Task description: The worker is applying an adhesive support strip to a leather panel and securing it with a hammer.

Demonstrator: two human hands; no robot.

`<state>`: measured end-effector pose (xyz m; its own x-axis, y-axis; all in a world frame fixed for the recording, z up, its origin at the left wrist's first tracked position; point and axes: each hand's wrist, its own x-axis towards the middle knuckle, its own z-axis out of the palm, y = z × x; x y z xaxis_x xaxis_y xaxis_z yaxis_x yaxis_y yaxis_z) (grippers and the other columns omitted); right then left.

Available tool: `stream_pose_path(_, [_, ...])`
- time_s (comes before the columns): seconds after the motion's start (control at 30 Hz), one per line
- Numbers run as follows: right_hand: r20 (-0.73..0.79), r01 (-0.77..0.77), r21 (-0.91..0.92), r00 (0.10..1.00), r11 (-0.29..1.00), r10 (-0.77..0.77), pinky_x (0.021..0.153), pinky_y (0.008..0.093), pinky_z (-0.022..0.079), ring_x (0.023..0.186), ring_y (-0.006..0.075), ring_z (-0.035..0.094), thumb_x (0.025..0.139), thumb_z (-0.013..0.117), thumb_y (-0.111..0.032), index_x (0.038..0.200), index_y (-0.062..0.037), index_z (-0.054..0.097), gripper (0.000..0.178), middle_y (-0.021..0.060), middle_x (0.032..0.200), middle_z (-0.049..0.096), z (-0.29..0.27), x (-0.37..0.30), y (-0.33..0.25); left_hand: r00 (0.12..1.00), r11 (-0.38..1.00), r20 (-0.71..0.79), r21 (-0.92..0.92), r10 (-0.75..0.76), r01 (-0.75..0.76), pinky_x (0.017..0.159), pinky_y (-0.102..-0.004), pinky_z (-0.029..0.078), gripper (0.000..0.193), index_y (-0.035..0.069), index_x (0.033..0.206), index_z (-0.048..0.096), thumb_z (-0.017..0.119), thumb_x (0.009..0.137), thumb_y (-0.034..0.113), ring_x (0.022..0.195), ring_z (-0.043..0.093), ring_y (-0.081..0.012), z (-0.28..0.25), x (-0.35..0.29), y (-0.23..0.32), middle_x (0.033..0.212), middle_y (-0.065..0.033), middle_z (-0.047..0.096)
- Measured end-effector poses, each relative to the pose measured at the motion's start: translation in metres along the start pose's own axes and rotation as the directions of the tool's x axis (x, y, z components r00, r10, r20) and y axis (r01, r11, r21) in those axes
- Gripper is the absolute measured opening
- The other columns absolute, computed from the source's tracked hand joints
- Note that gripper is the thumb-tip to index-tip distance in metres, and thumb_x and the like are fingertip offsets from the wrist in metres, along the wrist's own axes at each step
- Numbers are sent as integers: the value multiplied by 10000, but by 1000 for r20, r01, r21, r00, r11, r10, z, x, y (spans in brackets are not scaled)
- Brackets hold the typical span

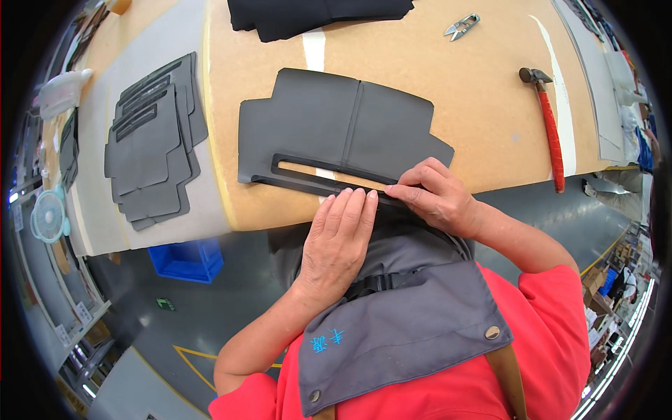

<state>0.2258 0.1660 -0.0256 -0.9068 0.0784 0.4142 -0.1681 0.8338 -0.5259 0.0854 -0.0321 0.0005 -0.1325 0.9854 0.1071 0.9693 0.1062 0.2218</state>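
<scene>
A dark grey flat panel [308,115] with stepped corners, a crease across its middle and a long slot near its front side lies at the table's near edge. Along that front side runs a black folded-looking strip [297,183]. My left hand [343,227] rests flat on the strip with its fingers stretched out side by side. Just to the right, my right hand [439,197] pinches the same edge between thumb and fingers. Its fingers cover the panel's near right corner.
On the left lies a stack of similar grey panels [150,150]. A hammer [546,129] with a red handle and small thread snips [462,26] are on the right. Black material [318,15] sits at the far side. Below the table stands a blue bin [185,260].
</scene>
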Motion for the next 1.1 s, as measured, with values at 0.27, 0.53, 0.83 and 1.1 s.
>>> stream_pose_path(0.27, [9, 11, 5, 1000, 1000, -11, 711, 329, 534, 830, 229, 586, 767, 729, 0, 1097, -33, 718, 332, 64, 952, 610, -6, -2, 2, 1000, 1000, -3, 4, 12, -12, 1119, -417, 432, 510, 38, 1395, 575, 600, 888, 80, 1274, 544, -265, 2, 0, 1, 1311, -116, 548])
stream_pose_path(0.53, [76, 155, -86, 986, 984, -148, 739, 316, 531, 869, 218, 602, 765, 729, -33, 1126, -28, 733, 361, 50, 1004, 625, -11, -8, 7, 999, 999, 14, -15, 38, -38, 1121, -426, 436, 529, 29, 1410, 556, 598, 889, 103, 1275, 550, -292, 2, -1, 3, 1341, -146, 554])
stream_pose_path(0.83, [114, 232, -100, 969, 968, -220, 737, 316, 524, 879, 202, 604, 753, 735, -51, 1135, -17, 747, 384, 41, 1030, 636, -16, -11, 9, 999, 999, 2, 1, 48, -48, 1109, -427, 453, 521, 38, 1416, 560, 599, 901, 104, 1278, 556, -301, 3, -1, 5, 1344, -162, 562])
stream_pose_path(1.1, [-80, -33, -340, 997, 940, 7, 819, 372, 544, 967, 262, 644, 763, 719, 28, 1089, -35, 733, 332, 90, 1068, 652, -52, -20, 37, 999, 999, -11, 14, -49, 50, 1089, -406, 455, 536, 58, 1401, 584, 589, 869, -2, 1295, 534, -313, 8, 19, 16, 1366, -159, 535])
